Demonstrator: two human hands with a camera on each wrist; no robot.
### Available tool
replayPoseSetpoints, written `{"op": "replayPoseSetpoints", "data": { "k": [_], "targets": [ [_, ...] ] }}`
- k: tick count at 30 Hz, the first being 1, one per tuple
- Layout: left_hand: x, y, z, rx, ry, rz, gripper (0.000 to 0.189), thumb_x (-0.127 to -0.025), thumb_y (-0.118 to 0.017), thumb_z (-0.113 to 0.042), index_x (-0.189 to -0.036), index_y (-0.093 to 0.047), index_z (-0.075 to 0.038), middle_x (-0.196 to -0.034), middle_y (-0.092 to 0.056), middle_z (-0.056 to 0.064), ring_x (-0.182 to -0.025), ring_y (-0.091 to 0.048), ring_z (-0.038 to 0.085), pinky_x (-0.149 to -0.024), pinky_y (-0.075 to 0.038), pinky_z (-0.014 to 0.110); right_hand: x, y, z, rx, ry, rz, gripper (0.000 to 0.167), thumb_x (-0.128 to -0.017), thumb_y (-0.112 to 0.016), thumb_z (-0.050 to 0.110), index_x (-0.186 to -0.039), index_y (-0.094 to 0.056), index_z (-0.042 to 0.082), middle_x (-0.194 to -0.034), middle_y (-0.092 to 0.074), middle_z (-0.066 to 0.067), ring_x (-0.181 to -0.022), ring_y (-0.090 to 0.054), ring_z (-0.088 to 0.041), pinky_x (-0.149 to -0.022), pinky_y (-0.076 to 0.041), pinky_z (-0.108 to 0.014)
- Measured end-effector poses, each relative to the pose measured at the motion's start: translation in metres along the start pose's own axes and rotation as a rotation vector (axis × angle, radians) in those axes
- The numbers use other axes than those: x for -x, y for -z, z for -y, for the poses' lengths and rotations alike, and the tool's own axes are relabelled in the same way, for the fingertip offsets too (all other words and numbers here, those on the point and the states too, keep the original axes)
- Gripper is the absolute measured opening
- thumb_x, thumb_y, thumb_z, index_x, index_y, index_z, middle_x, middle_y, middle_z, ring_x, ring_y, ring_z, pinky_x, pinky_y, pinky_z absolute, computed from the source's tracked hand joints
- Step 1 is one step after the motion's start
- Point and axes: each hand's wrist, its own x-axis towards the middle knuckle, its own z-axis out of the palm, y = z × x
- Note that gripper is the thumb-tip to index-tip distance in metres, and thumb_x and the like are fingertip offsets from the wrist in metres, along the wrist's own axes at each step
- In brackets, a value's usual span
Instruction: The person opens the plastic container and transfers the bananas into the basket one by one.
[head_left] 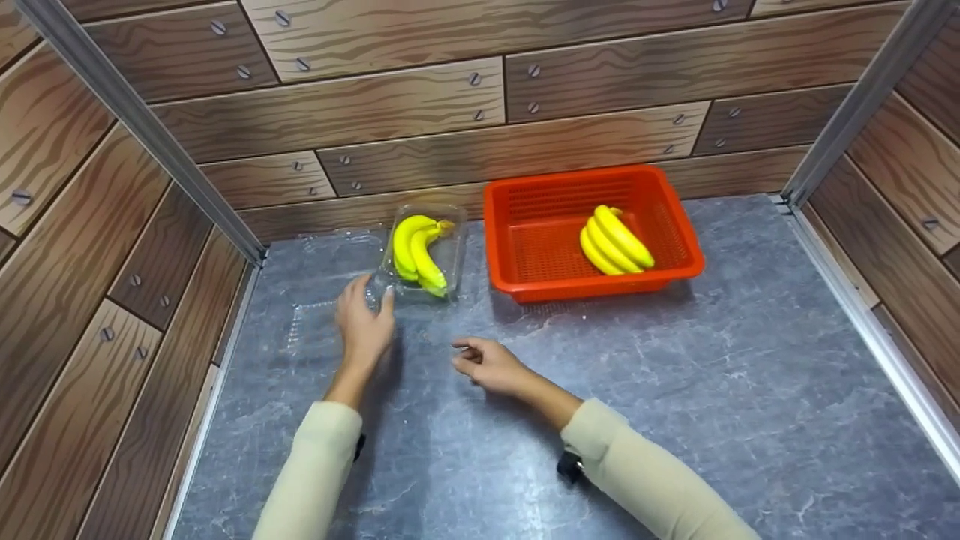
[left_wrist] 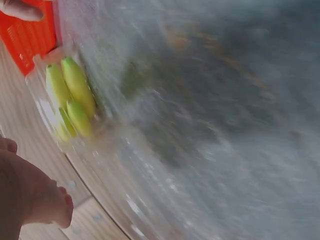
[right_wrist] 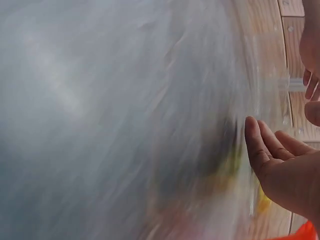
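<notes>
A clear plastic container (head_left: 455,255) holds a bunch of yellow bananas (head_left: 427,256) near the back wall. Just in front of its left side is my left hand (head_left: 365,321), thumb and fingers spread apart beside clear plastic. In the left wrist view the bananas (left_wrist: 77,97) show through the container, with the left hand (left_wrist: 37,192) below. My right hand (head_left: 489,365) hovers over the grey surface, right of the left hand, fingers loosely bent and nothing in them. The right wrist view shows the right hand (right_wrist: 285,165) with fingers extended.
A red basket (head_left: 592,287) stands to the right of the container, with another bunch of bananas (head_left: 616,244) inside. Clear plastic (head_left: 294,322) with a ridged edge lies on the grey tabletop (head_left: 712,375) at left. Wood-patterned walls (head_left: 420,105) enclose the back and sides.
</notes>
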Motion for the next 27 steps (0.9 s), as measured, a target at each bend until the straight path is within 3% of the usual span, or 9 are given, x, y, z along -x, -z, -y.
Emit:
{"op": "replayPoseSetpoints", "data": {
  "k": [6,10,14,20,27],
  "targets": [
    [-0.029,-0.021,-0.011,-0.085,0.026,0.156,0.061,-0.105,-0.064,-0.030,-0.158,-0.048,-0.004,-0.170,-0.038,0.026,-0.158,-0.035,0.047,-0.129,-0.025,0.067,0.010,0.018,-0.014,-0.004,-0.021,-0.043,0.047,-0.108,-0.062,0.025,-0.149,-0.060,0.003,-0.130,-0.073,-0.021,-0.111,-0.073,-0.031,-0.088,-0.064,-0.035],
    [-0.049,-0.031,-0.016,-0.112,0.050,0.230,0.064,-0.107,-0.060,-0.033,-0.162,-0.043,-0.006,-0.171,-0.035,0.028,-0.160,-0.032,0.048,-0.132,-0.022,0.066,0.015,0.025,-0.018,0.008,-0.021,-0.060,0.047,-0.108,-0.062,0.027,-0.149,-0.060,0.004,-0.128,-0.075,-0.019,-0.102,-0.075,-0.030,-0.082,-0.061,-0.031],
    [-0.062,-0.035,-0.018,-0.152,0.040,0.317,0.065,-0.107,-0.058,-0.034,-0.162,-0.042,-0.004,-0.171,-0.032,0.032,-0.161,-0.030,0.050,-0.133,-0.022,0.065,0.019,0.030,-0.019,0.006,-0.029,-0.071,0.048,-0.108,-0.062,0.027,-0.149,-0.059,0.003,-0.128,-0.074,-0.018,-0.102,-0.074,-0.029,-0.082,-0.061,-0.030],
    [-0.061,-0.030,-0.020,-0.224,-0.001,0.413,0.061,-0.106,-0.058,-0.032,-0.160,-0.047,-0.005,-0.176,-0.021,0.028,-0.161,-0.027,0.053,-0.130,-0.022,0.070,0.017,0.039,-0.017,-0.058,-0.040,-0.130,0.048,-0.106,-0.064,0.021,-0.148,-0.058,0.000,-0.125,-0.072,-0.022,-0.094,-0.074,-0.028,-0.079,-0.062,-0.029],
    [-0.044,-0.038,-0.017,-0.257,-0.057,0.412,0.059,-0.109,-0.055,-0.037,-0.160,-0.049,-0.009,-0.177,-0.021,0.027,-0.154,-0.034,0.054,-0.127,-0.027,0.070,0.016,0.046,-0.019,-0.108,-0.058,-0.143,0.050,-0.107,-0.063,0.017,-0.152,-0.054,-0.002,-0.128,-0.070,-0.024,-0.096,-0.074,-0.029,-0.080,-0.066,-0.035]
  ]
}}
